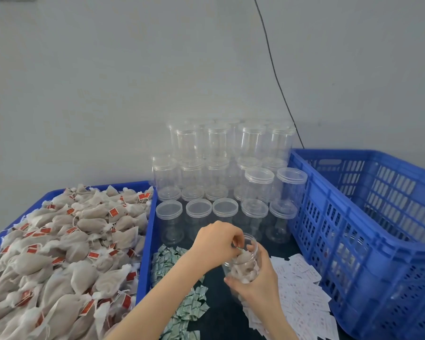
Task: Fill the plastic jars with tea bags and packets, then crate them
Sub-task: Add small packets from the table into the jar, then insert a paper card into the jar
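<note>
Looking down through the head camera, I see a grey wall behind the work surface, with a thin black cable [277, 82] running down it. Against that wall stands a stack of clear, round plastic jars with lids [221, 168], empty, several tiers high; the front row stands just beyond my hands.

On my left sits a shallow blue plastic tray [146, 241], heaped with beige cloth tea bags [59, 253] that carry red paper tags on white strings. On my right is a tall blue perforated plastic crate [353, 241]; I cannot tell what is in it.

On the dark surface between tray and crate lie two loose piles: small green-and-white packets [182, 290] on the left, small white packets [302, 288] on the right.

The clear plastic jar being filled [243, 263] is in the middle, lidless and tilted, partly full of tea bags. My right hand [258, 283] grips it around the side. My left hand [219, 241] is at its mouth, fingertips curled into the opening; I cannot tell whether they pinch a tea bag.
</note>
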Available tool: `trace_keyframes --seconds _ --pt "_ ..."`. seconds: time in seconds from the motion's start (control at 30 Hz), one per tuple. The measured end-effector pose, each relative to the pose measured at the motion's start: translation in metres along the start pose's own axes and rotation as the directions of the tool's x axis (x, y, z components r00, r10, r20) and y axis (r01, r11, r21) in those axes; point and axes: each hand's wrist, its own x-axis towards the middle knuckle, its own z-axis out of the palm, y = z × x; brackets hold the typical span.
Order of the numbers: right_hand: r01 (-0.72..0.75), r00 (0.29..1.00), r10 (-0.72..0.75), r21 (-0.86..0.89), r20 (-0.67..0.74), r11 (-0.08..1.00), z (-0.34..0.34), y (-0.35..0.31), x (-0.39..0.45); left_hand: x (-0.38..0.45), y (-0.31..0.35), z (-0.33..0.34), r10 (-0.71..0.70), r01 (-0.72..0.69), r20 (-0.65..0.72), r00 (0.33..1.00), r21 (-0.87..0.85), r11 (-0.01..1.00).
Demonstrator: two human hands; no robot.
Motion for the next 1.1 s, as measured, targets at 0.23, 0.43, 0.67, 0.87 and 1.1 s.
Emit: trace_keyframes --seconds 0.23,0.43,0.67,0.87,1.1 --pt "0.045 0.993 -0.041 0.036 -0.109 0.998 -0.026 -0.004 0.009 0.015 -0.004 0.015 -0.164 0.034 -0.139 0.977 -0.654 0.756" --pt "0.042 0.984 -0.029 0.073 -0.175 0.996 -0.049 -0.004 0.016 0.020 -0.009 0.087 -0.312 0.318 0.088 0.946 -0.424 0.848" --pt "0.045 0.982 -0.028 0.086 -0.186 0.995 -0.061 -0.001 0.022 0.009 0.018 0.153 -0.164 0.191 0.227 0.960 -0.106 0.976" --pt "0.053 0.985 -0.038 0.083 -0.168 0.995 -0.067 0.010 0.022 0.011 0.016 0.155 -0.199 0.224 0.125 0.972 -0.236 0.946" --pt "0.053 0.987 -0.044 0.056 -0.157 0.997 -0.061 0.013 0.024 0.014 0.009 0.150 -0.266 0.329 0.204 0.942 -0.419 0.846"
